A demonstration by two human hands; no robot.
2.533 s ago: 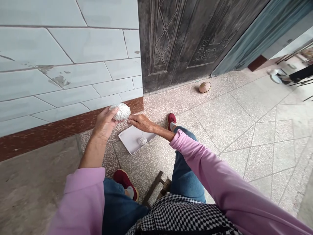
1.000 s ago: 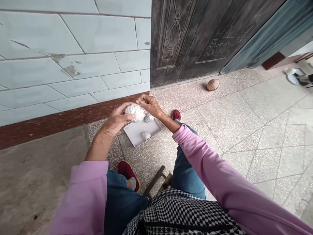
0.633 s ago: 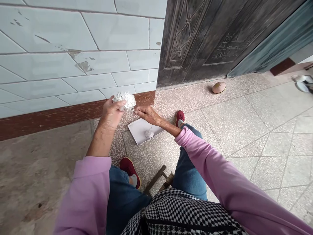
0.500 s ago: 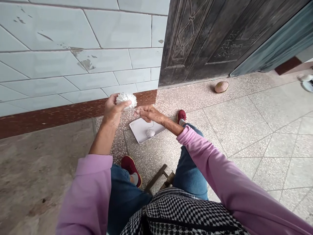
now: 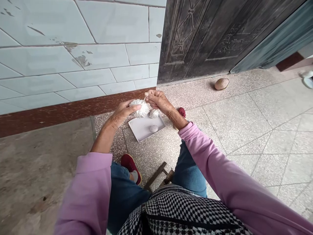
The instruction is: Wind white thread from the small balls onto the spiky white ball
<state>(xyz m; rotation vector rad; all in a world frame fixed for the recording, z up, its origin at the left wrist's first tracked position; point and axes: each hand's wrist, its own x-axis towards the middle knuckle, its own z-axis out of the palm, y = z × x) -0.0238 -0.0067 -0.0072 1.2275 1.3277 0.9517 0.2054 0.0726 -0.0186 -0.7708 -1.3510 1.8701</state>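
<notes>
Your left hand is closed around the side of a white, ruffled bundle, thumb laid across its near face and the other fingers behind it. The bundle is up off the floor, over the far left part of a shallow pale tray. Your right hand is just beside it, on the right and a little higher, with thumb and forefinger drawn together in a narrow pinch on a short white strand that slants down to the bundle. The strand is thin at this scale, so you can't be sure exactly where it joins.

Below your hands, the tray lies on the speckled floor. One white ball rests in it, towards the right side. A second white ball shows at the tray's far edge, under your right hand; whether it lies inside or beyond the rim, you cannot tell from here.

Your red left shoe is on the floor at the near left of the tray, and your right shoe is partly hidden behind your right wrist. A wooden frame stands between your knees, next to the black-and-white checked cloth over your lap. Ahead, a white tiled wall meets a dark carved door, and a rounded pinkish object sits on the floor near the door's foot.
</notes>
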